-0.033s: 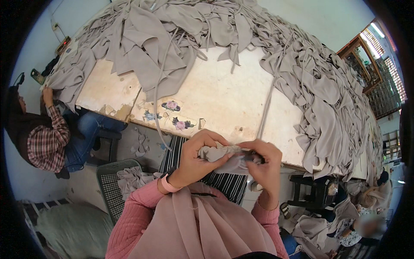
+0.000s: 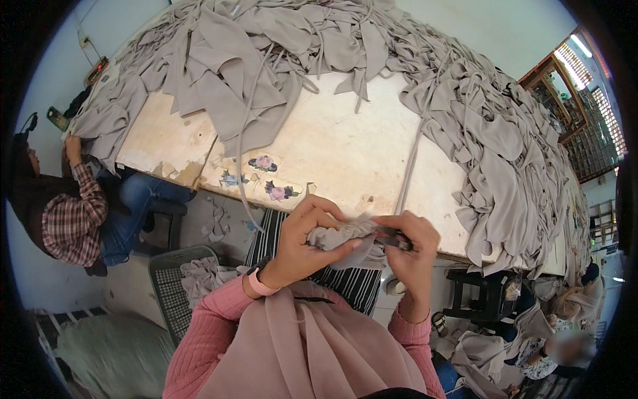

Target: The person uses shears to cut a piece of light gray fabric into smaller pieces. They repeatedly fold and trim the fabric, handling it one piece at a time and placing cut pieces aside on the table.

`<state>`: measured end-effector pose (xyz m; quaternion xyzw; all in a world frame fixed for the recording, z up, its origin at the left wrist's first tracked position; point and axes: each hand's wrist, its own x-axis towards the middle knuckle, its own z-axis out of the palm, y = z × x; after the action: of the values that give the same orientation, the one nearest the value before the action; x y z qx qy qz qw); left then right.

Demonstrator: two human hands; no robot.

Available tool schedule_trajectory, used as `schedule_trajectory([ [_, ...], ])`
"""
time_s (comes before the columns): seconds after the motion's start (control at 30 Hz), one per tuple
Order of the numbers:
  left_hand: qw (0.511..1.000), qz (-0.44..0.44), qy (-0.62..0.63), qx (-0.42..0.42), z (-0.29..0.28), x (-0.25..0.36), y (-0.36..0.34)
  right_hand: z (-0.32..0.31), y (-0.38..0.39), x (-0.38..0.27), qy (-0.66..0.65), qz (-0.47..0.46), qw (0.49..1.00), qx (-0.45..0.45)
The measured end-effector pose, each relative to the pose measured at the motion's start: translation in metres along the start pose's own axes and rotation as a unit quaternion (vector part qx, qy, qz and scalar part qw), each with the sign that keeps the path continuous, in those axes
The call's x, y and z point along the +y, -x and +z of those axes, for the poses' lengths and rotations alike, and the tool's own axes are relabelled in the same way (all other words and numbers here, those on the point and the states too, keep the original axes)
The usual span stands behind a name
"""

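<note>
In front of my chest, above the table's near edge, my left hand (image 2: 296, 243) is closed on a bunched piece of grey-beige fabric (image 2: 340, 234) with a ruffled, gathered edge. The fabric hangs down a little over a black-and-white striped cloth (image 2: 359, 282) below my hands. My right hand (image 2: 413, 249) is wrapped round a small dark tool that looks like thread snips (image 2: 397, 241). Its tip end points left and meets the right side of the fabric; whether the blades touch a thread cannot be made out.
Heaps of the same fabric (image 2: 505, 153) cover the far and right parts of the pale worn table (image 2: 345, 146). Narrow straps (image 2: 409, 169) hang toward me. Left stand a grey basket (image 2: 166, 282) and a seated person (image 2: 73, 213); right, a black stool (image 2: 475, 292) and other people.
My right hand has drawn slightly right, and the snips show more clearly beside the fabric. The gathered edge in my left hand has spread out upward. The table heaps look unchanged.
</note>
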<state>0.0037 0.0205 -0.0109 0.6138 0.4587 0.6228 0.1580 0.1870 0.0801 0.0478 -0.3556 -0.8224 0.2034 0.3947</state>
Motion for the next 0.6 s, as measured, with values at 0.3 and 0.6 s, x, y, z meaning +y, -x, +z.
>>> schedule_trajectory([
  [0.3,0.983,-0.117,-0.002,-0.145,0.032,-0.028,0.027,-0.018,0.007,0.010,0.100,-0.098,0.953,0.268],
  [0.6,0.874,-0.348,0.297,-0.161,-0.033,-0.053,0.013,-0.041,-0.004,0.036,0.021,-0.060,0.928,0.366],
])
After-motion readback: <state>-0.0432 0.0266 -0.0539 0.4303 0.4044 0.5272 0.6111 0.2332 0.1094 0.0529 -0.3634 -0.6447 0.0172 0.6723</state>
